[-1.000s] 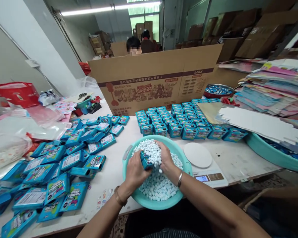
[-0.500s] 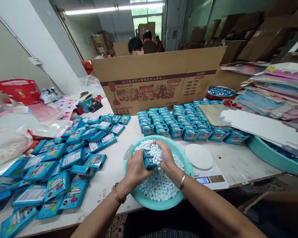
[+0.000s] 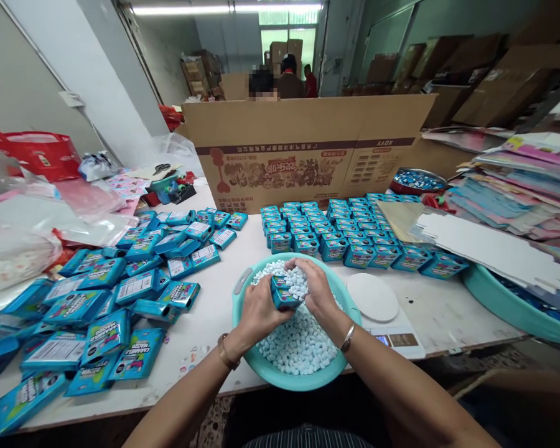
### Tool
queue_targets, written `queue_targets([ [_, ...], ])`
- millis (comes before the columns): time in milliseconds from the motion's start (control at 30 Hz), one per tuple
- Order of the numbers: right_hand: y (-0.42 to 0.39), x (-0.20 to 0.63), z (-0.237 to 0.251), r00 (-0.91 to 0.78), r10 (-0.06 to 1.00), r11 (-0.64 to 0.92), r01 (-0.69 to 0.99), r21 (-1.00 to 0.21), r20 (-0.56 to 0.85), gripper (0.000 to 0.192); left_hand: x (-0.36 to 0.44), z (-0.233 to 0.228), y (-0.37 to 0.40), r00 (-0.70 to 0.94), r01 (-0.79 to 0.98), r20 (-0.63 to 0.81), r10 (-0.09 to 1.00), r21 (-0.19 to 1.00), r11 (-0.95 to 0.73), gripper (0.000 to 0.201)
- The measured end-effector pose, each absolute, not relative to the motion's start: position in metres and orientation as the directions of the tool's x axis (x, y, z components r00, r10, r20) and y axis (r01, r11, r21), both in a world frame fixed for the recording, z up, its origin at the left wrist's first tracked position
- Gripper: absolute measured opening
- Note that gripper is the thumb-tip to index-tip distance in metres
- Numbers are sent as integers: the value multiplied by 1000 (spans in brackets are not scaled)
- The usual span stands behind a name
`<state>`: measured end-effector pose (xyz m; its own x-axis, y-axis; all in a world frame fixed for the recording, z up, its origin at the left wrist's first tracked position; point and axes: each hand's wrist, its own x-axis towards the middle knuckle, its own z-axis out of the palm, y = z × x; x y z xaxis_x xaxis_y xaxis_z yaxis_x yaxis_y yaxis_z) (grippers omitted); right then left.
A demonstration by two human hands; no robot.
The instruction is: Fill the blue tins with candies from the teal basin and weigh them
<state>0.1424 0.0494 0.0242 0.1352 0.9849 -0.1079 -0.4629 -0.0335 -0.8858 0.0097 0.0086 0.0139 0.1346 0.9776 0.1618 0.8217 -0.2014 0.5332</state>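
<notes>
My left hand [image 3: 256, 312] grips a small blue box [image 3: 284, 297] over a teal basin [image 3: 242, 297] full of small pale blue and white candies [image 3: 298, 345]. My right hand [image 3: 318, 290] cups a heap of those candies against the open top of the box. Both hands hover just above the candy pile. Loose flat blue boxes [image 3: 135, 287] lie scattered to the left of the basin. Behind the basin, filled blue boxes [image 3: 336, 231] stand upright in tight rows.
A white kitchen scale [image 3: 378, 308] sits right of the basin. A big cardboard box [image 3: 303, 149] stands at the back, with people behind it. A large teal tub [image 3: 504, 289] under white card and stacked coloured sheets [image 3: 518, 180] fills the right. Plastic bags [image 3: 23, 242] lie far left.
Both hands have lifted a little out of the candies with the box. The right hand has shifted from scooping low in the basin to pressing candies onto the box top.
</notes>
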Motion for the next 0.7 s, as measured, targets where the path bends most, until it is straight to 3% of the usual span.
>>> queue_targets([
  [233, 50, 145, 20, 115, 990, -26, -388, -921, -77, 16, 9, 12, 9, 89, 806, 203, 975, 560, -191, 69],
  [700, 47, 139, 17, 188, 982, 41, -352, -935, -28, 24, 6, 17, 12, 148, 815, 209, 967, 528, -239, 65],
])
